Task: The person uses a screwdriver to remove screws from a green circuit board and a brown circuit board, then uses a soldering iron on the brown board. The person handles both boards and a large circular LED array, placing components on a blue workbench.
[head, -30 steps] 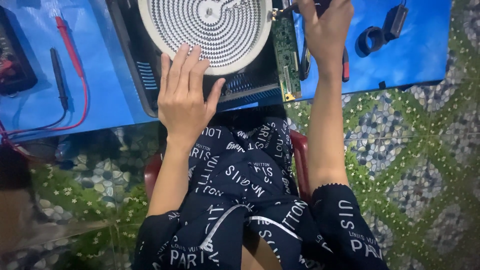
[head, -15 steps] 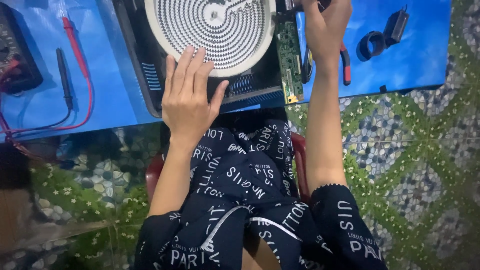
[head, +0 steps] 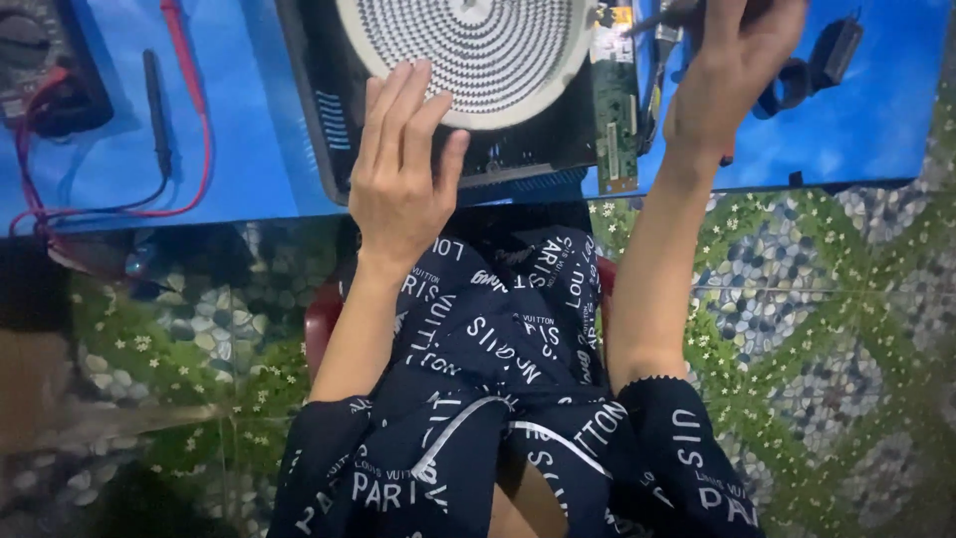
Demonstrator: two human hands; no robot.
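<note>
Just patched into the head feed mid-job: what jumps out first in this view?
The white round heating coil of an opened black cooker housing dominates the top centre, on a blue table. The left hand lies flat on the coil's near edge, and the right hand works at the top right beside a green circuit board; what it grips is hard to tell. At far left lie a multimeter and its red and black probes.

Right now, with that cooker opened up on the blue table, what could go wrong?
The left hand rests flat on the white coil disc, so it may get burnt or shocked if the unit is powered. The right hand works beside the bare green circuit board, which a slip might damage. The cooker body overhangs the table edge.
</note>
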